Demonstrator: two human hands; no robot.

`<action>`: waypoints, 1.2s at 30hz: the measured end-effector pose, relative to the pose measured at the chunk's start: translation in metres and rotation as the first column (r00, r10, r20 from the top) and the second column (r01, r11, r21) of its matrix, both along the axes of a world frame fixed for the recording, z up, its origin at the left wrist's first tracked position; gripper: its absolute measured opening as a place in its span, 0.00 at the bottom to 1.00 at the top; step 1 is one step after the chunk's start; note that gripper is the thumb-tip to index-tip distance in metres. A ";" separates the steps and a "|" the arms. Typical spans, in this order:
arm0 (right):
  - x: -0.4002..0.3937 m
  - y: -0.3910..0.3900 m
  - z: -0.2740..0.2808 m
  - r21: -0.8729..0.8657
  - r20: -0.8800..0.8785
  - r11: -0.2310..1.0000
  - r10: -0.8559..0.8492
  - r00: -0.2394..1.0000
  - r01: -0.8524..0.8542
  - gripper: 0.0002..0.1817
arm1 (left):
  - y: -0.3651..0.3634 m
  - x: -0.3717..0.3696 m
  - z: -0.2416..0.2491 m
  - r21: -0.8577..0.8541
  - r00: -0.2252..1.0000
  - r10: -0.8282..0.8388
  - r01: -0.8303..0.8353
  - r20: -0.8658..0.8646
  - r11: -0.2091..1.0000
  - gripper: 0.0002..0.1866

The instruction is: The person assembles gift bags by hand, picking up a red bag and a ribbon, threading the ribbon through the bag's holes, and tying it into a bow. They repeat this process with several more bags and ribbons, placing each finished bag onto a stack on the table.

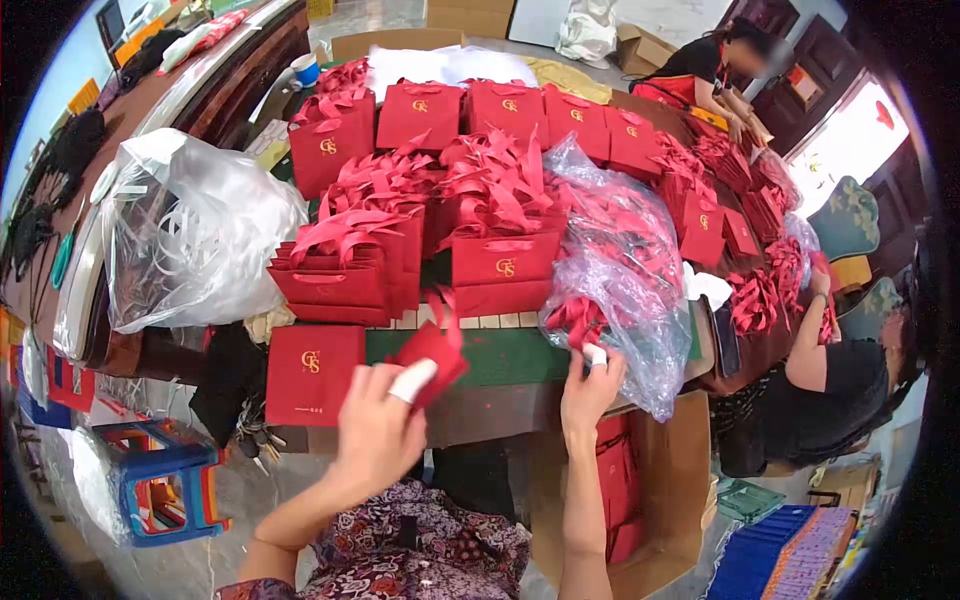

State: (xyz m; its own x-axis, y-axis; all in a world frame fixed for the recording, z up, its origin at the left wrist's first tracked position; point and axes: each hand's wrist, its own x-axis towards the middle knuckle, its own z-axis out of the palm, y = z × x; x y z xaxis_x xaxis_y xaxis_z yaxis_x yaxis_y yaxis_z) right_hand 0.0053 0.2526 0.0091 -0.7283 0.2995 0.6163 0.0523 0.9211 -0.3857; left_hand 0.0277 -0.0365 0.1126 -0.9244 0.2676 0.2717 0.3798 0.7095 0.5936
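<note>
My left hand (380,430), with a white covering on one finger, grips a small red piece with ribbon (435,345), blurred by motion. Just left of it a flat red gift bag (315,375) with gold lettering lies at the table's front edge. My right hand (592,392), also with a white finger covering, is closed at the mouth of a clear plastic bag (650,310) full of red ribbons. Its fingertips pinch a red ribbon (578,318) there. Behind my hands stand bundles of red gift bags (505,270) with ribbon handles.
A large clear plastic bag (200,230) bulges at the left. Below the table's right front sits a cardboard box (685,480) holding red bags. Blue stools (165,480) stand at the lower left. Two people (690,70) work along the right side among more red bags.
</note>
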 end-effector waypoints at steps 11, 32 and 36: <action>0.035 -0.060 0.020 -0.928 -0.043 0.331 0.364 0.930 -0.172 0.05 | 0.059 0.040 -0.093 0.127 0.987 -0.132 0.120 0.092 0.985 0.30; 0.093 -0.068 0.012 -0.972 0.055 0.234 0.270 0.961 -0.010 0.09 | 0.031 0.004 -0.079 0.220 0.925 -0.319 0.274 0.205 0.936 0.09; 0.097 -0.080 0.013 -0.664 -0.005 0.744 0.105 0.994 -0.082 0.21 | 0.033 -0.001 -0.076 0.507 0.765 -0.297 -0.044 0.571 0.861 0.14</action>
